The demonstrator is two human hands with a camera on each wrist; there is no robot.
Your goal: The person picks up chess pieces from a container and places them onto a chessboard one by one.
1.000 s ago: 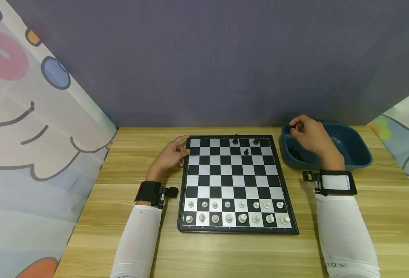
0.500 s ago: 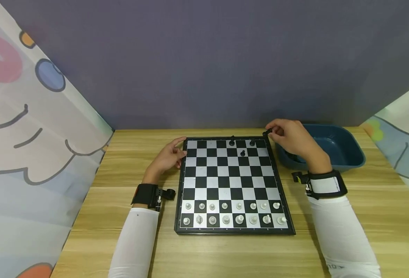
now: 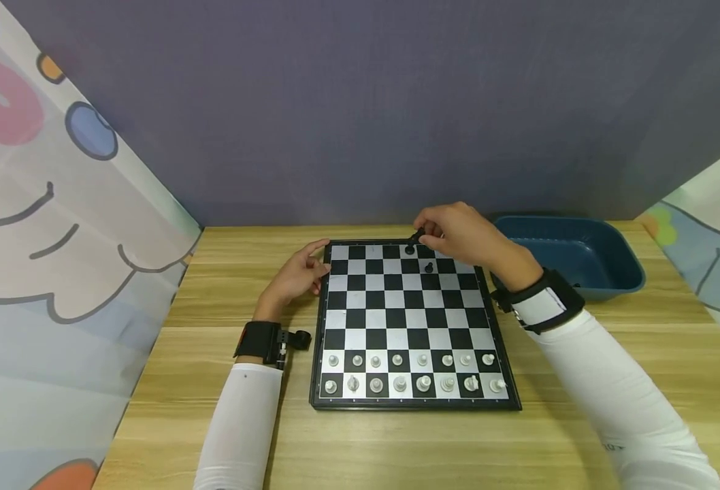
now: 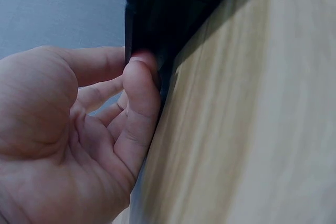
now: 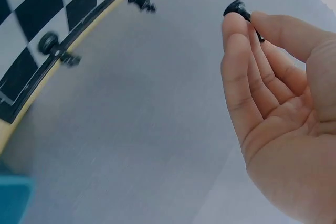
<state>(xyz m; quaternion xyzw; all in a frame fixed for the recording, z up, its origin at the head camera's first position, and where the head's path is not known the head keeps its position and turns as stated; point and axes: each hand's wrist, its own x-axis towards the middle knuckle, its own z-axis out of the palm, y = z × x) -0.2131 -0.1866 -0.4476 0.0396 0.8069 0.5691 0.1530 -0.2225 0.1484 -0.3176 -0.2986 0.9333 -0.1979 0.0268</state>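
Note:
My right hand [image 3: 467,235] pinches a small black chess piece [image 5: 237,9] between thumb and fingertips; its kind is unclear. The hand hovers over the far edge of the chessboard [image 3: 390,299], close to a standing black piece [image 3: 410,250]. A black pawn [image 3: 429,267] stands one row nearer. In the right wrist view another black piece [image 5: 50,43] is visible near the board's rim; in the head view the hand covers it. At the board's far left edge my left hand [image 3: 295,278] holds the rim, thumb at the top edge and curled fingers against the side.
Two rows of white chess pieces [image 3: 399,383] line the near side of the board. To the right stands a blue plastic bin [image 3: 580,255], with something dark partly visible inside. A grey wall [image 3: 360,116] rises behind the wooden table [image 3: 433,446].
My right hand has come out of the bin with a black piece and moved left over the board's far edge. My left hand has stayed at the rim.

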